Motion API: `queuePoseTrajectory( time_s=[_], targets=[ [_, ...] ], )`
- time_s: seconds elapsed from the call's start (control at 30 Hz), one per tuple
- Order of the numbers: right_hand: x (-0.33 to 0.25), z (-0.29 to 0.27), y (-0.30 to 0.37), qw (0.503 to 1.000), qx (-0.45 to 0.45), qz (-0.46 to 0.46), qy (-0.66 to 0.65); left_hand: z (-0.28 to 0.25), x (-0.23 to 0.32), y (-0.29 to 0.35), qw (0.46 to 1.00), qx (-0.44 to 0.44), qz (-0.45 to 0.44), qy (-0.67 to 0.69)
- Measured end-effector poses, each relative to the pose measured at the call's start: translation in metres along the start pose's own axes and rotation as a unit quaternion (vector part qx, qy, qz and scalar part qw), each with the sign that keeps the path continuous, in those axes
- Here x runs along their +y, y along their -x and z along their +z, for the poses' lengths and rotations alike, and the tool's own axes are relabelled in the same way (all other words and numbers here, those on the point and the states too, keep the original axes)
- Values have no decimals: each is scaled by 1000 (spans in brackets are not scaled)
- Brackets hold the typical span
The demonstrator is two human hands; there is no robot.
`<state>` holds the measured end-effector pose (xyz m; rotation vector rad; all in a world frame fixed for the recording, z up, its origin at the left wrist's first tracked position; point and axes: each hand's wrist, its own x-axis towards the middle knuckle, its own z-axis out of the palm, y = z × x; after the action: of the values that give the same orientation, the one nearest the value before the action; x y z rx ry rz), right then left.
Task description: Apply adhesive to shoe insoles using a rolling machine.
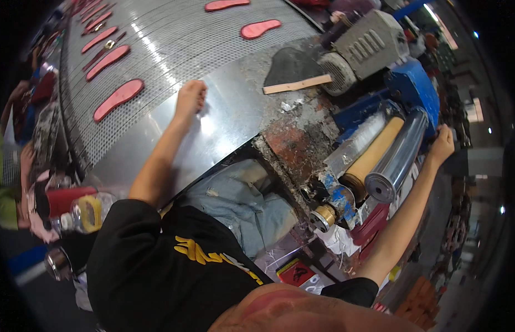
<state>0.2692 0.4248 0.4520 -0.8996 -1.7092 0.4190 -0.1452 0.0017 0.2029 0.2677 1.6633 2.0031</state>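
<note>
My left hand (192,98) is closed in a fist on the smooth metal plate (235,105) at the end of a mesh conveyor belt (174,33). Nothing shows sticking out of it. My right arm reaches out past the roller machine, where my right hand (443,145) is closed beside its blue housing (415,88). What those fingers hold, if anything, is hidden; a dark flat patch (456,161) shows just below them. The machine carries a shiny steel roller (398,157) and a tan roller (374,152) side by side.
Several pink shoe soles, one near the plate (118,100), lie on the belt with dark straps among them. A grey motor (371,44) and a black piece with a tan strip (296,83) stand behind the rollers. A plastic bottle (88,214) is at left, near other people's arms.
</note>
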Motion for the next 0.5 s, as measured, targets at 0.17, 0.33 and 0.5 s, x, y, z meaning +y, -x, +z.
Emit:
queuePoseTrajectory(
  time_s=[0.17,0.33,0.5],
  targets=[
    [0,11,-4,806,15,-378,456,63,-61,-24,985,-134,71,-87],
    [-21,25,6,989,62,-98,90,87,-62,1,944,-188,196,-187],
    [-15,5,7,996,75,-50,-3,104,-65,13,941,-245,153,-178]
  ],
)
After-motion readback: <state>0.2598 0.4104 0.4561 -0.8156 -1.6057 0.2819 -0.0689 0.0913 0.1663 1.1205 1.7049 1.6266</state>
